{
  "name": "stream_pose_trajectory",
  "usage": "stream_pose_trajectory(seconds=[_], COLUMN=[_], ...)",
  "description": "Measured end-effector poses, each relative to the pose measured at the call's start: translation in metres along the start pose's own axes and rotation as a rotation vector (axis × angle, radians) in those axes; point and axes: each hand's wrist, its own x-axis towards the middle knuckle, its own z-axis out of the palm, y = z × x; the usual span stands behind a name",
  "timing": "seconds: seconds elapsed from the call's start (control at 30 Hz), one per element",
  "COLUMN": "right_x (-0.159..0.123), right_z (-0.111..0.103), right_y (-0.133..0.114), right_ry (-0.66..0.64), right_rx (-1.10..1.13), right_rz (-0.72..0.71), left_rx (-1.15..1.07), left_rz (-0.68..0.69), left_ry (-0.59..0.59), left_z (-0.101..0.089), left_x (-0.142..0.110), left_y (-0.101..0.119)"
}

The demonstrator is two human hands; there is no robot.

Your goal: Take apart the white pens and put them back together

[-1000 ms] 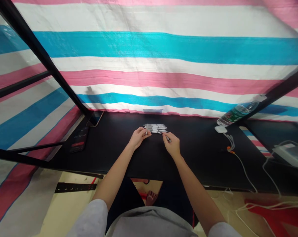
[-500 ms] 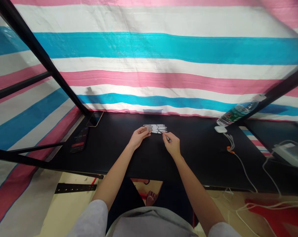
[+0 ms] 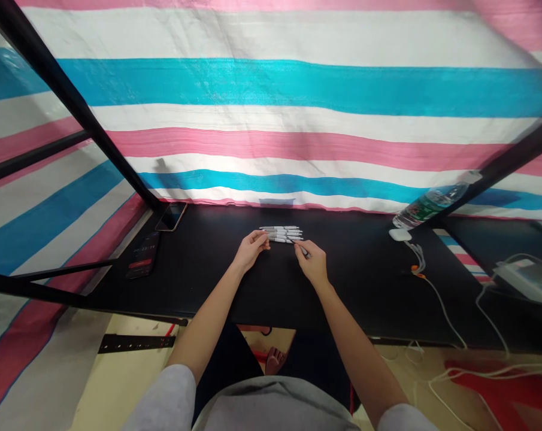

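Note:
Several white marker pens (image 3: 282, 234) lie side by side in a tight row on the black tabletop (image 3: 199, 281), pointing left and right. My left hand (image 3: 251, 249) rests its fingertips at the row's left end; whether it grips a pen is hidden. My right hand (image 3: 313, 261) sits at the row's lower right, its fingers pinched on a slim pen (image 3: 303, 251) that slants down from the row.
A smartphone (image 3: 172, 216) and a dark timer display (image 3: 142, 255) lie at the table's left. A water bottle (image 3: 432, 205), a white adapter (image 3: 400, 234) and cables are at the right. Black metal poles cross the view before a striped tarp wall (image 3: 271, 84).
My left hand has drawn slightly left along the row. My right hand and the pens show little change.

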Motion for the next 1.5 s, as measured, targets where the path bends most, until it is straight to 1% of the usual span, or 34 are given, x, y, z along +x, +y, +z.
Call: stream_pose_trajectory(seconds=[0.2, 0.37, 0.6, 0.8, 1.03, 1.2, 1.4, 1.5], right_x=[0.0000, -0.0011, -0.0016, -0.0032, -0.0056, -0.0051, -0.0048, -0.0049], right_z=[0.0002, 0.0012, 0.0010, 0.0020, 0.0040, 0.0042, 0.0041, 0.0034], right_y=[-0.0001, 0.0025, 0.0026, 0.0033, 0.0018, -0.0001, -0.0017, -0.0020], right_ry=[-0.049, -0.083, -0.120, -0.159, -0.199, -0.199, -0.214, -0.226], right_rx=[-0.001, 0.010, -0.030, -0.052, -0.060, -0.012, 0.014, -0.005], right_rz=[0.000, -0.034, -0.070, -0.062, -0.100, -0.126, -0.070, -0.098], left_rx=[-0.009, 0.000, 0.057, 0.143, 0.300, 0.349, 0.371, 0.371], left_rz=[-0.009, -0.005, -0.004, 0.010, 0.103, 0.074, 0.079, 0.076], left_ry=[0.001, 0.003, 0.011, -0.039, -0.081, -0.154, -0.173, -0.179], left_z=[0.0018, 0.0025, 0.0024, 0.0024, 0.0020, 0.0030, 0.0014, 0.0005], left_x=[-0.0007, -0.0011, -0.0010, -0.0019, -0.0034, -0.0050, -0.0039, -0.0037], left_y=[0.0010, 0.0009, 0.0008, -0.0022, -0.0035, -0.0049, -0.0067, -0.0064])
